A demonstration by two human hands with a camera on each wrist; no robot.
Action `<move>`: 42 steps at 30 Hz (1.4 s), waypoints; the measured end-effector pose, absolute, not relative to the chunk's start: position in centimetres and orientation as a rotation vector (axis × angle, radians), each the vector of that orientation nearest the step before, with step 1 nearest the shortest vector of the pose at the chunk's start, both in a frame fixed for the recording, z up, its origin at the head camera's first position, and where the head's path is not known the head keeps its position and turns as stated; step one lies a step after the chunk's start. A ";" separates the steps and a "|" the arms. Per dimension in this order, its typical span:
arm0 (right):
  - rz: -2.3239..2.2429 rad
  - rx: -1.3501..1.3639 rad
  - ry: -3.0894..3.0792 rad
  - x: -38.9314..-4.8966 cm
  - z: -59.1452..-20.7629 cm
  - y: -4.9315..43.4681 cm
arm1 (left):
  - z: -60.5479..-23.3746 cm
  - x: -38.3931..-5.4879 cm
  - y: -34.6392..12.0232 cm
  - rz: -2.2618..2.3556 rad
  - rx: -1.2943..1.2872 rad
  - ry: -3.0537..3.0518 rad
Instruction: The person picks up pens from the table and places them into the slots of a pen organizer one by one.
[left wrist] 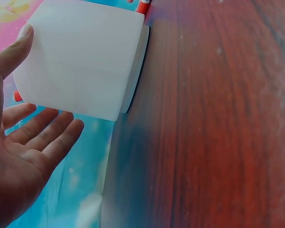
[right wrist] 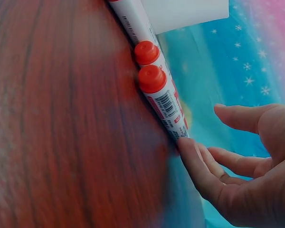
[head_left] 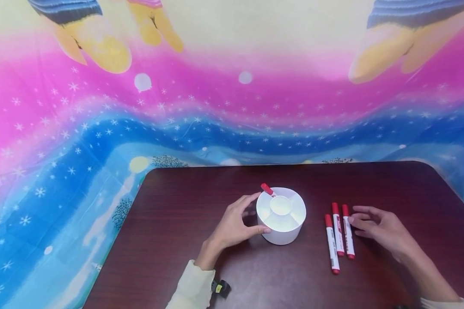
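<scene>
Here's the danger: the right hand (head_left: 383, 229) is at the rightmost of three loose markers (head_left: 348, 234) on the table (head_left: 170, 206), fingers half-bent and grasping nothing, so a clumsy nudge could set that row rolling. Over at the white holder (head_left: 280, 237), left of the row, the left hand (head_left: 233, 221) has thumb and forefinger spread at the rim, other fingers slack, no clench; a bump against such light support might well shift it. Now the count: one holder, two hands, four red-ended markers, three lying out and one holder marker (head_left: 267, 189) leaning at the far-left rim.
</scene>
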State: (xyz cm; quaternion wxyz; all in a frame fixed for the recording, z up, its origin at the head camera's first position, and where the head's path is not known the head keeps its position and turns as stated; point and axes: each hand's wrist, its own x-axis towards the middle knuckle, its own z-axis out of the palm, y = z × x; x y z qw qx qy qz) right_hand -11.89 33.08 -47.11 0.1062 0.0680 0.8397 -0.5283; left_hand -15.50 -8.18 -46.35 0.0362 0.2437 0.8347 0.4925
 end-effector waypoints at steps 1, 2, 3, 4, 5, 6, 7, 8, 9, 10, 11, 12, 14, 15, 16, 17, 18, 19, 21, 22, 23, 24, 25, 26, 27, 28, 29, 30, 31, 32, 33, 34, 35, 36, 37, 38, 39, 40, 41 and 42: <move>-1.555 0.202 2.473 -11.9 -47.2 33.0 | -46.4 -15.5 -8.2 1.510 0.747 2.565; -1.552 0.201 2.471 -11.9 -47.2 33.0 | -46.4 -15.5 -8.2 1.507 0.746 2.567; -1.548 0.203 2.470 -11.9 -47.2 33.0 | -46.4 -15.5 -8.2 1.503 0.746 2.570; -1.541 0.210 2.470 -12.0 -47.3 33.0 | -46.5 -15.5 -8.2 1.502 0.747 2.571; -1.530 0.214 2.471 -12.0 -47.3 32.9 | -46.4 -15.4 -8.2 1.501 0.746 2.570; -1.522 0.216 2.473 -12.0 -47.4 32.9 | -46.5 -15.4 -8.2 1.502 0.746 2.571; -1.512 0.221 2.475 -12.0 -47.4 32.9 | -46.4 -15.4 -8.2 1.503 0.745 2.569; -1.498 0.228 2.481 -12.0 -47.4 32.8 | -46.4 -15.4 -8.2 1.507 0.744 2.567; -1.490 0.234 2.485 -12.1 -47.5 32.8 | -46.4 -15.4 -8.2 1.510 0.745 2.566; -1.478 0.240 2.491 -12.1 -47.5 32.8 | -46.4 -15.4 -8.2 1.514 0.742 2.563; -1.465 0.245 2.498 -12.2 -47.5 32.8 | -46.4 -15.4 -8.2 1.516 0.738 2.561; -1.456 0.246 2.504 -12.2 -47.5 32.7 | -46.4 -15.4 -8.1 1.519 0.735 2.559; -1.430 0.257 2.523 -12.4 -47.5 32.6 | -46.4 -15.4 -8.1 1.522 0.729 2.556; -1.417 0.257 2.534 -12.5 -47.5 32.6 | -46.4 -15.4 -8.1 1.523 0.729 2.555; -1.397 0.260 2.549 -12.5 -47.5 32.5 | -46.4 -15.4 -8.1 1.526 0.729 2.552; -1.375 0.261 2.567 -12.6 -47.6 32.5 | -46.4 -15.4 -8.1 1.528 0.732 2.551; -1.356 0.262 2.586 -12.7 -47.6 32.4 | -46.4 -15.4 -8.1 1.531 0.735 2.550; -1.332 0.266 2.607 -12.8 -47.6 32.3 | -46.5 -15.4 -8.1 1.533 0.739 2.550; -1.316 0.268 2.629 -12.9 -47.6 32.2 | -46.5 -15.4 -8.1 1.537 0.746 2.548; -1.312 0.268 2.638 -12.9 -47.6 32.2 | -46.5 -15.4 -8.1 1.537 0.747 2.548; -1.310 0.268 2.645 -12.9 -47.7 32.2 | -46.5 -15.5 -8.1 1.536 0.746 2.547; -1.312 0.269 2.648 -12.9 -47.7 32.2 | -46.5 -15.5 -8.1 1.537 0.748 2.546; -1.321 0.268 2.645 -12.9 -47.7 32.2 | -46.5 -15.5 -8.1 1.537 0.745 2.545; -1.322 0.264 2.645 -12.9 -47.7 32.2 | -46.5 -15.5 -8.1 1.535 0.742 2.544; -1.316 0.262 2.649 -12.9 -47.7 32.3 | -46.5 -15.5 -8.1 1.535 0.738 2.543; -1.315 0.263 2.645 -13.0 -47.7 32.3 | -46.6 -15.5 -8.1 1.535 0.736 2.542; -1.319 0.264 2.637 -13.0 -47.7 32.3 | -46.6 -15.5 -8.1 1.537 0.735 2.541; -1.324 0.268 2.629 -13.1 -47.7 32.3 | -46.6 -15.6 -8.1 1.538 0.735 2.541; -1.329 0.275 2.619 -13.1 -47.7 32.4 | -46.6 -15.6 -8.1 1.538 0.732 2.539; -1.340 0.277 2.606 -13.2 -47.7 32.4 | -46.7 -15.6 -8.1 1.537 0.732 2.538; -1.363 0.283 2.583 -13.2 -47.6 32.4 | -46.7 -15.6 -8.1 1.537 0.732 2.539; -1.388 0.287 2.562 -13.3 -47.6 32.4 | -46.7 -15.6 -8.1 1.535 0.731 2.538; -1.403 0.289 2.549 -13.3 -47.6 32.4 | -46.7 -15.6 -8.1 1.533 0.730 2.539; -1.423 0.287 2.535 -13.3 -47.5 32.3 | -46.7 -15.6 -8.1 1.532 0.728 2.539; -1.441 0.278 2.525 -13.3 -47.4 32.3 | -46.7 -15.6 -8.1 1.531 0.727 2.539; -1.456 0.261 2.520 -13.4 -47.3 32.3 | -46.7 -15.6 -8.1 1.530 0.725 2.539; -1.460 0.249 2.522 -13.4 -47.2 32.3 | -46.7 -15.6 -8.1 1.530 0.724 2.540; -1.468 0.236 2.525 -13.4 -47.0 32.2 | -46.7 -15.6 -8.1 1.529 0.723 2.540; -1.473 0.223 2.527 -13.4 -46.9 32.2 | -46.7 -15.6 -8.1 1.528 0.723 2.541; -1.475 0.211 2.527 -13.4 -46.7 32.2 | -46.7 -15.6 -8.1 1.527 0.724 2.543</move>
